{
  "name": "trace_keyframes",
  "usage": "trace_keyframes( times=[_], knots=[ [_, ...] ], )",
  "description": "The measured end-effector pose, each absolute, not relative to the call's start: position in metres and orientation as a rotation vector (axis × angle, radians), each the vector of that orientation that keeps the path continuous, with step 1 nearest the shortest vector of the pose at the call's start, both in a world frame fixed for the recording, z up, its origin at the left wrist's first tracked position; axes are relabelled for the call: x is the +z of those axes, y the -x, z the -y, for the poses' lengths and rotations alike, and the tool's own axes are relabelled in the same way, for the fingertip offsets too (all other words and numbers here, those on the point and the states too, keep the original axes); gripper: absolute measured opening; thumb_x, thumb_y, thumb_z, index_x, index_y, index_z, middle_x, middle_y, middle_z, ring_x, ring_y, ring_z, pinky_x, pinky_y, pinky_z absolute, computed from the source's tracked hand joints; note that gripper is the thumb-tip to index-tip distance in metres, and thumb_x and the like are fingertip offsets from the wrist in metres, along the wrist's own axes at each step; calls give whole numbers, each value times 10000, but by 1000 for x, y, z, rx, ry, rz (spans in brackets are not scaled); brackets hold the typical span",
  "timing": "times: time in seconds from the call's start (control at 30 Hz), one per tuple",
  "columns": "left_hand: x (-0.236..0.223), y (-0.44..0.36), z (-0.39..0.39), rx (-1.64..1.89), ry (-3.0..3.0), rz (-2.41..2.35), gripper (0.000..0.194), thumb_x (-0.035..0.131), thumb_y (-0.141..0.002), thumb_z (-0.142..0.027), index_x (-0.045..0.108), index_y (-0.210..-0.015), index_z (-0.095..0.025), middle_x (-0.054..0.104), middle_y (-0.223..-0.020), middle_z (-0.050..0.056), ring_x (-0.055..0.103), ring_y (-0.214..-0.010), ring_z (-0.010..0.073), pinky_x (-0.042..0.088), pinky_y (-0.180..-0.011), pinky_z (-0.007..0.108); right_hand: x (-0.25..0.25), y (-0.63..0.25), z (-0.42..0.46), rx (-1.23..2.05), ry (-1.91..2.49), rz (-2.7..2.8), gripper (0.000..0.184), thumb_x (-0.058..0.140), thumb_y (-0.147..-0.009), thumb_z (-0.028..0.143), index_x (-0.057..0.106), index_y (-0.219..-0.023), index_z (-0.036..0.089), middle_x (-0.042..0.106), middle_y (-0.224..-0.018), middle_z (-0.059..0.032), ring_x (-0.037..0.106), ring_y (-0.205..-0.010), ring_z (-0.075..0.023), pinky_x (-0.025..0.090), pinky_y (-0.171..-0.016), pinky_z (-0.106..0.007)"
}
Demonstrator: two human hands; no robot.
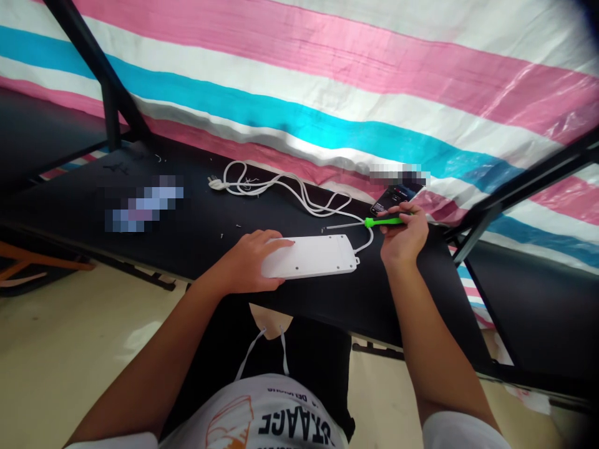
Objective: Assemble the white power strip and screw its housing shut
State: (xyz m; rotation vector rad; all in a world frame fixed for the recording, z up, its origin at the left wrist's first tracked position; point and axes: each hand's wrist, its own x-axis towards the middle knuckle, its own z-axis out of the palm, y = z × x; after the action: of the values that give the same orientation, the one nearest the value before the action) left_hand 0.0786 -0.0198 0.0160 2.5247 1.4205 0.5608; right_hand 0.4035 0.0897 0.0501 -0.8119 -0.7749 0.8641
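A white plastic power strip [311,257] lies flat on the black table [187,255], its underside with small round holes facing up. My left hand [248,262] grips its near end, with the thumb along the lower edge. My right hand [402,234] is shut on a green-handled screwdriver [384,221], whose thin steel shaft points left, just above the strip's far edge. A white cord [281,187] runs from the strip in loose loops across the table to a white plug [216,183]. Part of the screwdriver handle is hidden by my fingers.
A dark phone [388,199] lies just behind my right hand, partly pixelated. A pixelated object [145,202] sits left on the table, among tiny scattered bits. A pink, white and blue striped tarp and black metal frame bars rise behind. A beige floor lies below.
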Motion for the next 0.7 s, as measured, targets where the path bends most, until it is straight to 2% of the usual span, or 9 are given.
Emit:
trace_keyframes(
  times=[0.13,0.4,0.57,0.7],
  knots=[
    [16,-77,23,644,-2580,-1380,725,797,-766,-365,552,-1437,-240,550,-1467,139,574,-1287,356,431,-1097,506,55,-414,-92,828,813,712,200,429,-695,181,533,-861,222,575,-687,20,656,-557,-176,274,-336,-178],
    [17,-72,38,845,-2803,-1383,711,759,-780,-291,522,-1448,-232,570,-1483,162,567,-1322,394,426,-1125,554,59,-420,-88,823,707,704,182,432,-660,218,497,-830,228,536,-675,24,613,-549,-158,301,-361,-185],
    [15,-70,42,842,-2815,-1408,741,751,-790,-297,487,-1483,-275,558,-1510,146,564,-1337,395,423,-1139,564,60,-422,-87,784,677,740,170,439,-660,238,500,-819,236,511,-690,14,598,-562,-157,347,-380,-199],
    [15,-71,41,830,-2807,-1411,735,743,-791,-294,485,-1479,-266,556,-1512,149,559,-1342,395,421,-1143,564,61,-422,-88,760,701,732,115,461,-700,259,485,-811,242,505,-703,16,599,-575,-157,381,-401,-210]
  ],
)
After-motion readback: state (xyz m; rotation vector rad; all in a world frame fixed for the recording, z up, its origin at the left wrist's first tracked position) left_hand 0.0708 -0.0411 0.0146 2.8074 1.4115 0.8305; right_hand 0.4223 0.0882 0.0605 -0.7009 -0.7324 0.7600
